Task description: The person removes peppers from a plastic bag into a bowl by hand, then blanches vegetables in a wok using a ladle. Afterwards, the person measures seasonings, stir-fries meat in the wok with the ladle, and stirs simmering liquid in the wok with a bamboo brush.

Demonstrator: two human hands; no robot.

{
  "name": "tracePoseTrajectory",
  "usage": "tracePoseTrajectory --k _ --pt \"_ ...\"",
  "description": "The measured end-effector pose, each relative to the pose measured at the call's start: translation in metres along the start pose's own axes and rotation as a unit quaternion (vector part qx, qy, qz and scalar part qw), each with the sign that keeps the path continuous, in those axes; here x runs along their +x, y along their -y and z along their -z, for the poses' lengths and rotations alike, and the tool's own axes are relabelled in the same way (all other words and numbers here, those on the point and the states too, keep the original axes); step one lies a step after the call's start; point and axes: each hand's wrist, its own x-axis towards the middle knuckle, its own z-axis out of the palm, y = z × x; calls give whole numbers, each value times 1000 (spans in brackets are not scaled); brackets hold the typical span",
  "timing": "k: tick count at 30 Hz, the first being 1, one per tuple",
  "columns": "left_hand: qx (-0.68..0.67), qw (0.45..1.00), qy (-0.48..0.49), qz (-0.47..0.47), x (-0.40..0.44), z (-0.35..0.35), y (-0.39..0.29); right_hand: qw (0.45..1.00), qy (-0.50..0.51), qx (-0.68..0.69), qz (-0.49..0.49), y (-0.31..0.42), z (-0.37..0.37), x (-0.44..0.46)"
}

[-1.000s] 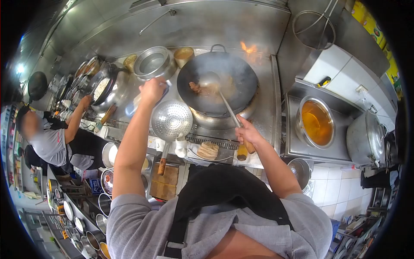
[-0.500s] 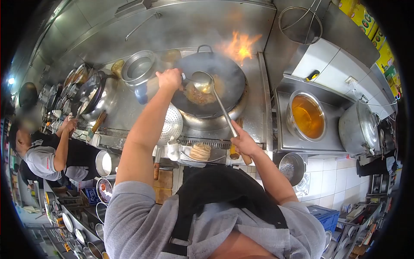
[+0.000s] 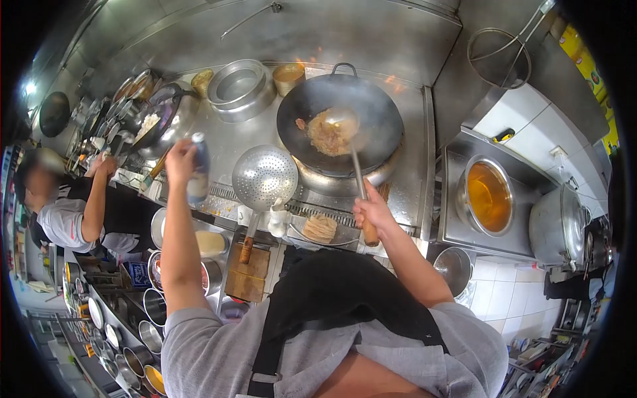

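Note:
My left hand [image 3: 179, 163] is wrapped round a bluish bottle [image 3: 198, 176] with a pale cap, raised left of the stove and apart from the wok. My right hand [image 3: 373, 215] grips the wooden end of a long metal ladle [image 3: 357, 161]. The ladle's bowl rests in the black wok [image 3: 383, 123], among brown, moist food [image 3: 324, 136] whose kind I cannot make out. Between my hands lies a perforated strainer [image 3: 264, 178] with a wooden handle. A folded cloth [image 3: 319, 228] sits on a dish at the stove's front edge.
Left of the wok stand a metal pot [image 3: 240, 93] and a container [image 3: 288, 78]. On the right are a bowl of amber liquid [image 3: 488, 196] and a large lidded pot [image 3: 557, 219]. Another person [image 3: 70, 205] works at a wok on the left. Small flames [image 3: 393, 83] show behind my wok.
My left hand has carried the bottle from the wok's edge to the left and toward me. The ladle's bowl has moved deeper into the food. The tall flame behind the wok has shrunk.

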Motion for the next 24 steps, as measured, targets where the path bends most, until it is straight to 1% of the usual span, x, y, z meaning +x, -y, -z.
tracePoseTrajectory --k 1,2,3,5,6,7,8,9,10,11,13,14,16,17,18,19,20,22,24 --pt "-29 999 11 40 -8 19 7 981 75 177 -26 3 0 -3" --pt "-39 997 -9 65 -20 35 7 930 146 332 -54 2 14 4" --pt "-49 994 -29 90 -30 49 9 931 149 330 -56 6 21 6" --pt "-53 994 -32 87 -40 75 39 947 129 293 -37 14 24 10" --pt "-42 995 -46 84 -47 85 51 986 57 154 -13 20 17 11" --pt "-40 994 -48 85 -52 95 69 986 60 153 -14 26 9 11" --pt "8 996 -70 62 -58 102 85 999 -17 -4 29 35 4 11" --pt "56 994 -91 39 -63 108 104 980 -95 -160 70 41 1 15" --pt "57 994 -89 41 -69 112 121 951 -136 -270 72 48 1 24" --pt "71 992 -93 50 -75 116 137 951 -136 -270 70 49 7 41" --pt "87 990 -96 58 -90 118 159 874 -184 -433 123 38 17 74" --pt "70 988 -107 81 -98 117 168 874 -186 -432 121 30 21 80" --pt "44 984 -129 116 -113 113 177 827 -122 -515 191 29 16 81" --pt "37 981 -139 130 -123 110 180 827 -125 -513 190 30 15 75" --pt "24 980 -147 130 -127 111 219 824 -74 -548 125 40 6 54" --pt "40 978 -147 143 -138 111 222 814 -22 -578 59 42 3 39" --pt "26 974 -160 161 -147 110 235 787 -19 -613 72 34 13 30" --pt "-6 963 -184 196 -169 111 250 707 -10 -698 110 32 45 8" --pt "-56 950 -191 239 -190 115 269 649 -46 -758 40 49 78 -15"
